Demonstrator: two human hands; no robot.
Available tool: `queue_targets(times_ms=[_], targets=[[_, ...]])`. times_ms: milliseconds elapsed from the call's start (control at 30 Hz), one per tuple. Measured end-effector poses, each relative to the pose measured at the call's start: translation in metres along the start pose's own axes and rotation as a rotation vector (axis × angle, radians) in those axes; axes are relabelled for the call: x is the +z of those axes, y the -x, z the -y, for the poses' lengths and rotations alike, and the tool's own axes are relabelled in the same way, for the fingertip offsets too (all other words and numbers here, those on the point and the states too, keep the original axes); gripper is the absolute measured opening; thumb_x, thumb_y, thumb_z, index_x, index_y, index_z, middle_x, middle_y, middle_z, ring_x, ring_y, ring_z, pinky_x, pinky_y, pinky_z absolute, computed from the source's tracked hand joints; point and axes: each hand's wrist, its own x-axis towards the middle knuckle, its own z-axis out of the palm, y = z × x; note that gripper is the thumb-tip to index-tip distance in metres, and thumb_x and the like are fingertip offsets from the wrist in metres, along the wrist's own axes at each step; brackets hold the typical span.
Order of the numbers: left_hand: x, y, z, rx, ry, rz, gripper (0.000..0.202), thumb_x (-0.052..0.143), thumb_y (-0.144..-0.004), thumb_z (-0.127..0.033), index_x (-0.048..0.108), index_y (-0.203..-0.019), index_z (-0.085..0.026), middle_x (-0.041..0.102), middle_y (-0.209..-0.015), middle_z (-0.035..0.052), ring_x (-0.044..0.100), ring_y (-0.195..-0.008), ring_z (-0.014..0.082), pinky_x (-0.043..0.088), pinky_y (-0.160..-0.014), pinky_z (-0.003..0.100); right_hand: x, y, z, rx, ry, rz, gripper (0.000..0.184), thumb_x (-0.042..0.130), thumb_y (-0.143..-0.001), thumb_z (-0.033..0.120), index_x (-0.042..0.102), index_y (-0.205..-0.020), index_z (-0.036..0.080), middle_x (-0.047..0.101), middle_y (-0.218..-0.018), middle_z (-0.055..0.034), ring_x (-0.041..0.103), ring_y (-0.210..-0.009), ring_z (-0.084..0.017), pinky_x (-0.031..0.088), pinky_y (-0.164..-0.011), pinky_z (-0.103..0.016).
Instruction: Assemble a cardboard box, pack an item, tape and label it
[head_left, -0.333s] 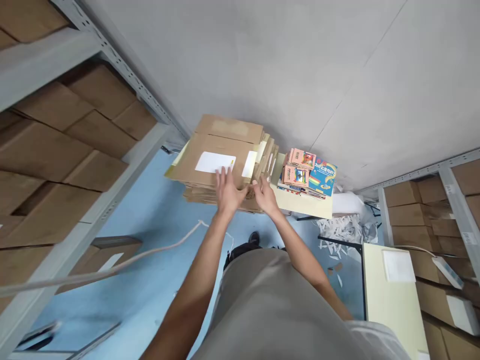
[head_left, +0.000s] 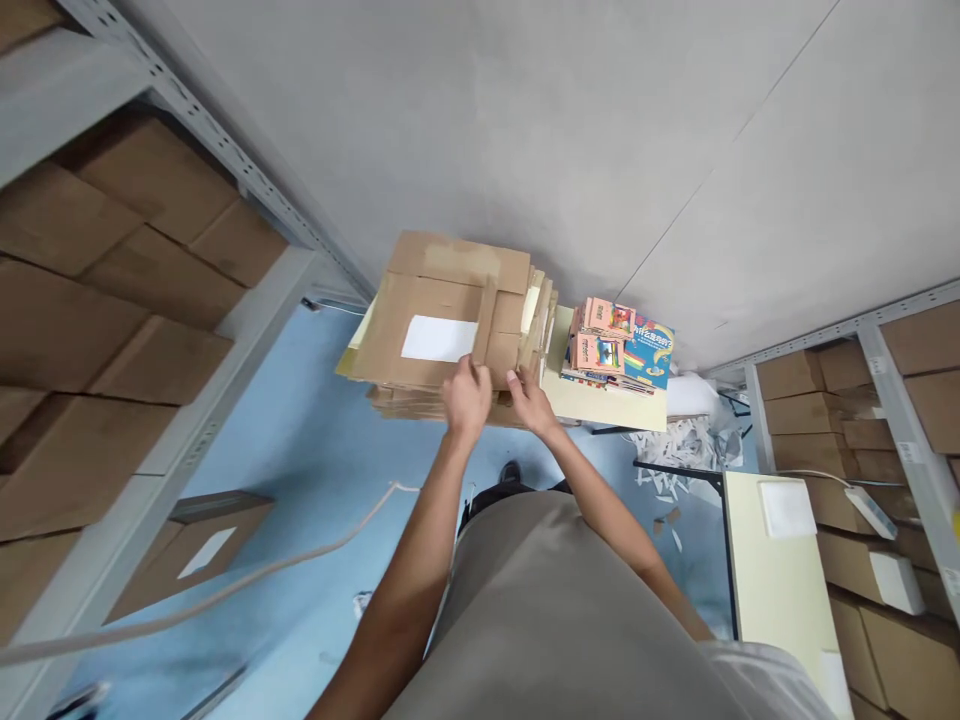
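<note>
A stack of flattened brown cardboard boxes (head_left: 442, 300) lies on a pale table (head_left: 607, 405) by the grey wall. The top one bears a white label (head_left: 439, 338). My left hand (head_left: 466, 398) curls its fingers over the near edge of the top flattened box. My right hand (head_left: 529, 398) grips the same near edge just to the right, fingers bent onto the cardboard. Both hands sit close together at the stack's front.
A pile of colourful books (head_left: 619, 348) stands on the table right of the stack. Metal shelves with brown cartons (head_left: 112, 300) line the left and right (head_left: 862, 420). A second pale table (head_left: 780, 570) is at lower right. Paper scraps (head_left: 682, 445) and a cable (head_left: 225, 590) lie on the blue floor.
My left hand has gone from flat on the top box to curled over its near edge. The top box's right flap now lies differently, and the view has shifted slightly.
</note>
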Motion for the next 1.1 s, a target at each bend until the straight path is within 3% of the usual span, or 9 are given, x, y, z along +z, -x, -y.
queue_targets(times_ms=[67,167,367,433,500,600,767,933,1100], targets=[[-0.014,-0.007,0.001,-0.063,0.041,-0.047,0.037,0.051,-0.107,-0.031,0.081,-0.120,-0.014,0.085,-0.102,0.0187,0.082,-0.105,0.0348,0.061,-0.103,0.045,-0.003,0.002,0.004,0.027,0.015,0.008,0.083,0.039,-0.118,0.077,0.060,-0.170,0.016,0.066,-0.171,-0.0193,0.062,-0.163,-0.034,0.043,-0.139,-0.048],[-0.036,-0.012,-0.008,-0.007,0.211,-0.169,0.029,0.058,-0.105,-0.034,0.081,-0.108,-0.016,0.081,-0.092,0.0099,0.077,-0.090,0.0252,0.058,-0.091,0.034,-0.006,0.002,0.010,0.065,-0.014,0.033,0.085,0.047,-0.115,0.081,0.063,-0.169,0.017,0.065,-0.173,-0.0177,0.061,-0.164,-0.033,0.043,-0.140,-0.047],[-0.085,0.000,-0.070,0.227,0.466,-0.571,0.026,0.061,-0.105,-0.039,0.074,-0.096,-0.018,0.070,-0.084,0.0027,0.067,-0.086,0.0203,0.057,-0.085,0.030,-0.028,0.015,0.003,0.023,-0.213,0.029,0.093,0.053,-0.106,0.091,0.070,-0.163,0.019,0.065,-0.174,-0.0138,0.055,-0.169,-0.031,0.036,-0.145,-0.047],[-0.089,0.009,-0.095,0.309,0.506,-0.549,0.030,0.063,-0.106,-0.045,0.072,-0.093,-0.020,0.066,-0.081,0.0012,0.064,-0.084,0.0200,0.057,-0.084,0.031,-0.050,0.029,-0.008,0.007,-0.333,-0.054,0.100,0.055,-0.100,0.097,0.069,-0.163,0.022,0.064,-0.174,-0.0137,0.057,-0.167,-0.033,0.043,-0.141,-0.050],[-0.081,0.022,-0.120,0.370,0.533,-0.441,0.036,0.064,-0.106,-0.052,0.073,-0.093,-0.020,0.064,-0.079,0.0004,0.064,-0.082,0.0197,0.057,-0.083,0.031,-0.083,0.050,-0.022,0.009,-0.467,-0.155,0.104,0.056,-0.095,0.102,0.070,-0.162,0.023,0.067,-0.172,-0.0152,0.063,-0.161,-0.036,0.051,-0.135,-0.054],[-0.048,0.048,-0.153,0.450,0.581,-0.227,0.046,0.066,-0.104,-0.062,0.075,-0.092,-0.019,0.065,-0.078,0.0008,0.066,-0.080,0.0194,0.056,-0.079,0.030,-0.145,0.092,-0.049,0.016,-0.624,-0.368,0.106,0.054,-0.092,0.106,0.074,-0.155,0.023,0.075,-0.161,-0.0162,0.071,-0.152,-0.037,0.058,-0.128,-0.055],[0.031,0.111,-0.205,0.534,0.633,0.162,0.050,0.066,-0.103,-0.067,0.077,-0.090,-0.019,0.070,-0.080,0.0022,0.069,-0.082,0.0204,0.056,-0.076,0.028,-0.248,0.195,-0.105,0.060,-0.755,-0.772,0.114,0.033,-0.094,0.110,0.071,-0.155,0.022,0.078,-0.154,-0.0180,0.074,-0.147,-0.036,0.062,-0.122,-0.051],[0.118,0.188,-0.249,0.577,0.685,0.490,0.054,0.070,-0.100,-0.072,0.071,-0.079,-0.022,0.069,-0.077,0.0027,0.067,-0.079,0.0221,0.059,-0.077,0.033,-0.305,0.314,-0.170,0.096,-0.736,-1.058,0.104,0.036,-0.102,0.101,0.059,-0.168,0.025,0.068,-0.169,-0.0169,0.068,-0.156,-0.034,0.060,-0.124,-0.051],[0.211,0.274,-0.294,0.496,0.647,0.789,0.062,0.077,-0.089,-0.082,0.068,-0.075,-0.022,0.067,-0.072,0.0020,0.063,-0.073,0.0201,0.059,-0.071,0.031,-0.353,0.437,-0.240,0.312,-0.605,-1.446,0.107,0.054,-0.100,0.094,0.037,-0.183,0.030,0.044,-0.189,-0.0158,0.050,-0.172,-0.035,0.048,-0.137,-0.058]])
